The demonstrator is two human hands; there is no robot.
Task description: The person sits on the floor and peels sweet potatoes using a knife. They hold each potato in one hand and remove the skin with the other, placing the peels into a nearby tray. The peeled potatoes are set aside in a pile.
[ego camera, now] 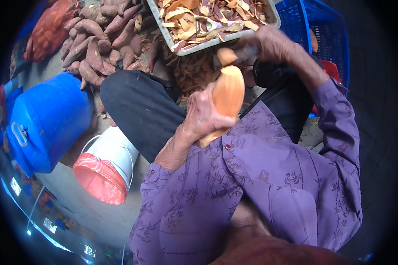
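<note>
My left hand (205, 116) is closed around a large peeled orange sweet potato (230, 92), held upright above my lap. A small orange piece (227, 56) shows just beyond its far end; whether it is still joined to it, I cannot tell. Close to that piece, my right hand (272, 43) grips a blurred blade-like tool (247, 54), whose exact kind cannot be made out. Beyond both hands is a metal tray (215, 43) full of peelings (185, 20), with a pale-handled peeler (215, 25) lying on them.
Unpeeled sweet potatoes (96, 49) are heaped at the upper left beside a red mesh sack (51, 31). A blue plastic drum (49, 119) and a white bucket (119, 145) with a red mesh lining lie at left. Blue crates (331, 36) stand at the upper right. Peelings (194, 74) litter the floor.
</note>
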